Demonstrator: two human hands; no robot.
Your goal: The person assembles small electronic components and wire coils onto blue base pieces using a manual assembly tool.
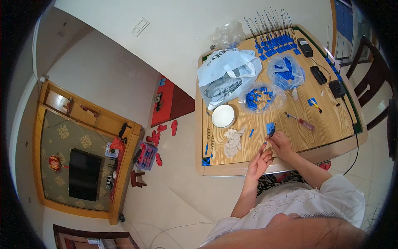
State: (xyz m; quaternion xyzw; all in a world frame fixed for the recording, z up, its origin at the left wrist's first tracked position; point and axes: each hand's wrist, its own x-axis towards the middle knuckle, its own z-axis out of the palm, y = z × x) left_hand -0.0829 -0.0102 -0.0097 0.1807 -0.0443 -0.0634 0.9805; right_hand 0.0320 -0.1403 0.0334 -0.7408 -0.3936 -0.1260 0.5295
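Close to the table's near edge, my right hand (282, 145) pinches a thin dark piece (272, 132). A flat blue piece (270, 126) shows just beyond its fingertips; whether it is held or lies on the table I cannot tell. My left hand (260, 161) is right beside it, palm turned up, thumb and finger closed on something too small to name. To the right of my hands lies a screwdriver (306, 123) with a clear reddish handle. A small blue strip (251, 133) and a crumpled white cloth (234, 141) lie to the left.
Beyond stand a white bowl (223, 116), two clear bags of blue parts (286, 72) (260, 98) and a pale blue bag (228, 74). Several spring antennas with blue bases (275, 43) line the far edge. Black adapters (304, 47) and a cable sit right; a dark chair (373, 79) is beside the table.
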